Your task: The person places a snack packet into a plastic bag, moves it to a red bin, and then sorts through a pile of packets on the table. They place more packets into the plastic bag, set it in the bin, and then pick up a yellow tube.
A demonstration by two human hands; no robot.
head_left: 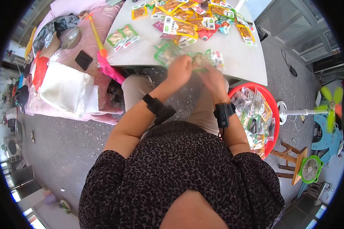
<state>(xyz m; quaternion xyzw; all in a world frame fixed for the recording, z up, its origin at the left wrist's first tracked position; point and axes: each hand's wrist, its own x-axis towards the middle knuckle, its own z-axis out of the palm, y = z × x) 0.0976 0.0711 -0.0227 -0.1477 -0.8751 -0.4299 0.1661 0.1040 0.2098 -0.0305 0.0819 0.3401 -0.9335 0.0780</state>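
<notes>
My left hand and my right hand meet at the near edge of a white table. Between them they hold a clear plastic bag with green-trimmed snack packets inside; the bag is blurred by motion. Beyond it, several yellow, green and red snack packets lie scattered over the tabletop, with a pair of green ones off to the left. Each wrist wears a black strap with a small device.
A red basin full of packets stands on the floor at my right. On the left, a pink-covered surface carries cloths, a black phone and a toy. Small fans and a wooden stool sit at the right.
</notes>
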